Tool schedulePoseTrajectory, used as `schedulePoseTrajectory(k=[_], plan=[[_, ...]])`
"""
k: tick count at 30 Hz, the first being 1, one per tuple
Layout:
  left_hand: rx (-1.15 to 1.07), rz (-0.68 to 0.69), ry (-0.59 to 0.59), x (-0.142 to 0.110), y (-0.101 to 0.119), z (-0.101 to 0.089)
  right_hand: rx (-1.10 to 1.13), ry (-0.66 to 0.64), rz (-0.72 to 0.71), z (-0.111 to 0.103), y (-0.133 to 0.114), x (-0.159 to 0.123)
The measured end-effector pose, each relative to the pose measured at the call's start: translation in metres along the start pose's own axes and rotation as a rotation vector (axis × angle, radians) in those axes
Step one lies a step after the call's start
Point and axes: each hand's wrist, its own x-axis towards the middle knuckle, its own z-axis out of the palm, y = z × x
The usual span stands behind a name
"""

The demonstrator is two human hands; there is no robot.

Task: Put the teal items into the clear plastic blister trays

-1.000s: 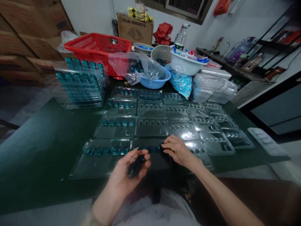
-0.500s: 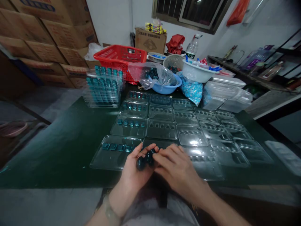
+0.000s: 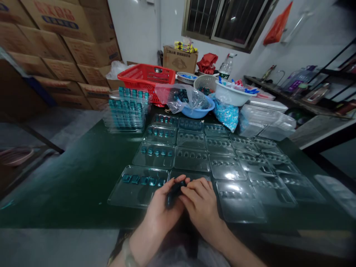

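Observation:
My left hand (image 3: 162, 207) is cupped around a few small dark teal pieces (image 3: 174, 191) near the table's front edge. My right hand (image 3: 200, 202) rests against it, fingertips pinching at those pieces. Both hands hover over a clear plastic blister tray (image 3: 191, 174) in the front row. The tray to its left (image 3: 136, 189) holds a row of teal pieces. Behind lie several more clear trays (image 3: 191, 157) in a grid; the left column is filled, the others show bare pockets.
A stack of filled trays (image 3: 126, 109) stands at the back left by a red basket (image 3: 146, 79). A blue bowl with a plastic bag (image 3: 194, 105), a white basin (image 3: 233, 94) and stacked clear trays (image 3: 267, 118) line the back. Cardboard boxes (image 3: 55, 44) fill the left wall.
My right hand left the tray and came back to my left hand, now picking at the pieces in it. The view tilted up and shifted right.

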Motion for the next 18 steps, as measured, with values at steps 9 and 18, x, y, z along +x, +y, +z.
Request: schedulePoseTrajectory(k=[9,18], plan=[[0.036,0.006,0.04,0.001,-0.002,0.0,0.088,0.004,0.018,0.0,0.002,0.0],[0.585,0.183,-0.116,-0.014,0.0,-0.009,0.629,-0.098,0.389,-0.018,0.008,0.011]])
